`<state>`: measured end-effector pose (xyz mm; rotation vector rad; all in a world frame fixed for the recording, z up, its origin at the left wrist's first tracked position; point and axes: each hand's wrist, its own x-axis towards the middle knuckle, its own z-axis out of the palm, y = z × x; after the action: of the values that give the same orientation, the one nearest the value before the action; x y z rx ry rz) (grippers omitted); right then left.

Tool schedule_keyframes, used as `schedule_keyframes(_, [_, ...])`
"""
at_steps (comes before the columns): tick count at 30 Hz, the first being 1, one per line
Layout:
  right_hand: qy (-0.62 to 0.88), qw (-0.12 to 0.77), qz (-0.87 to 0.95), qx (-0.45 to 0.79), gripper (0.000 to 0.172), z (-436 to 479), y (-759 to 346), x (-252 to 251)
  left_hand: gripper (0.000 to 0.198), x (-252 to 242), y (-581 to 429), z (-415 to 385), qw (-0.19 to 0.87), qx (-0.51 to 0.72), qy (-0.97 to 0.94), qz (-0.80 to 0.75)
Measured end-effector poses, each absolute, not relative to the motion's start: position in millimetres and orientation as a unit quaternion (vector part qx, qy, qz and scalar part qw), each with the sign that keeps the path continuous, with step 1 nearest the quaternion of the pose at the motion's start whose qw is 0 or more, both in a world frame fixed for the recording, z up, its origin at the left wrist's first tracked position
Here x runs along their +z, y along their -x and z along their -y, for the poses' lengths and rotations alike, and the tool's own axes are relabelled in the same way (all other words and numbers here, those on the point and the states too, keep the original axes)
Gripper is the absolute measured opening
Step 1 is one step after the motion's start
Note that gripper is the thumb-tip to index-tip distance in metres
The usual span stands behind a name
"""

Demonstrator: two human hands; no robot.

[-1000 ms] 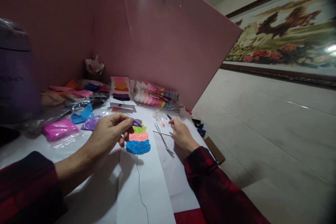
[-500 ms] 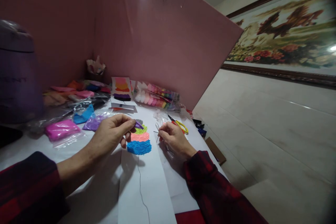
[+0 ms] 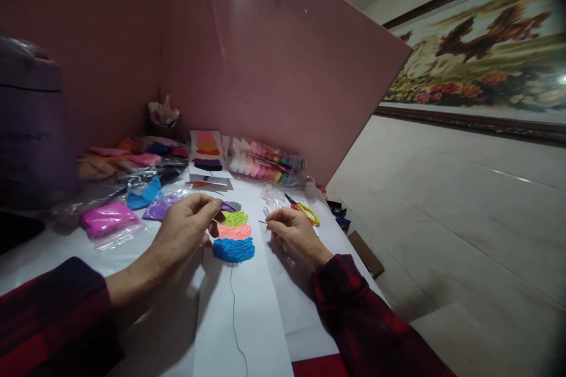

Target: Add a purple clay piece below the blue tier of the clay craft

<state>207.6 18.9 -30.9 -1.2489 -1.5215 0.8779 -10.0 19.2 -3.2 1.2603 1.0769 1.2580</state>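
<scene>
My left hand (image 3: pixel 188 221) pinches a small piece of purple clay (image 3: pixel 228 206) between thumb and fingers, just above the paper. Below it are textured bands of clay on a white paper strip (image 3: pixel 239 318): grey clay (image 3: pixel 236 205), lime green clay (image 3: pixel 234 219), coral clay (image 3: pixel 235 232) and blue clay (image 3: pixel 234 250). A wavy pencil line runs down the strip from the blue band. To the right of the bands, my right hand (image 3: pixel 294 232) is closed around a thin, dark-tipped tool (image 3: pixel 262 222); its fingers hide most of it.
Scissors with yellow and red handles (image 3: pixel 307 212) lie beyond my right hand. Bags of pink clay (image 3: pixel 108 221), purple clay (image 3: pixel 159 207) and blue clay (image 3: pixel 145 193) lie left. Behind are a colored card (image 3: pixel 207 150) and packs of clay (image 3: pixel 265 162). A purple bottle (image 3: pixel 33 129) stands far left.
My left hand has drawn slightly left with the purple clay, uncovering more of the green band. My right hand keeps its grip, with the tool's tip turned slightly.
</scene>
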Motion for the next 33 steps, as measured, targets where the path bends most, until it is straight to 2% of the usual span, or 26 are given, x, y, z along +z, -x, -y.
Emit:
schedule_keyframes(2, [0.498, 0.517, 0.611, 0.333, 0.005, -20, -199, -30, 0.021, -6, 9, -20, 0.492, 0.541, -0.493, -0.471])
schedule_keyframes(5, [0.478, 0.538, 0.615, 0.323, 0.006, -22, -180, -31, 0.021, -10, 7, -21, 0.498, 0.549, -0.461, -0.488])
schedule_keyframes(13, [0.467, 0.522, 0.657, 0.278, 0.007, -34, -156, -51, 0.018, -12, 3, -19, 0.543, 0.522, -0.431, -0.497])
schedule_keyframes(22, [0.462, 0.478, 0.723, 0.185, 0.016, -34, -159, -55, 0.021, -18, 2, -24, 0.542, 0.515, -0.434, -0.503])
schedule_keyframes(33, [0.454, 0.458, 0.753, 0.127, 0.018, -34, -159, -53, 0.021, -19, 2, -23, 0.541, 0.517, -0.439, -0.498])
